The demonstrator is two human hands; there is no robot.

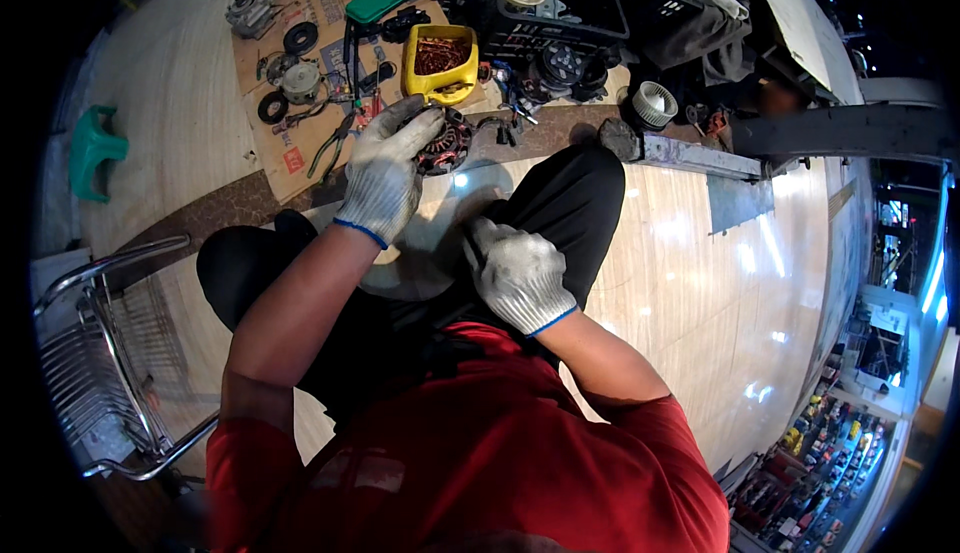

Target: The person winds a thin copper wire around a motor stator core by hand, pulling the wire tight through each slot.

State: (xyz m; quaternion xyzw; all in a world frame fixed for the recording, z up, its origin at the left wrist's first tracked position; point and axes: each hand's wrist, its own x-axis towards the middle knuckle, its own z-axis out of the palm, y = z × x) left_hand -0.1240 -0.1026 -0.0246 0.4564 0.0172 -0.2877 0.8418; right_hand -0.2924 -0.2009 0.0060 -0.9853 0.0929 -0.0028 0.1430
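Note:
My left hand, in a white knitted glove with dirty fingertips, is closed at the left edge of a round motor stator with copper windings. The stator is partly covered by my fingers. My right hand, gloved as well, is held closed by my right thigh. A dark shape shows at its fingers, too unclear to name. Just beyond the stator stands a yellow container full of copper wire scraps. Pliers with dark green handles lie left of my left hand.
Cardboard under several motor parts spreads at the far left. Black plastic crates stand at the back. A white fan wheel sits by a metal beam on the right. At left are a green stool and a chrome chair.

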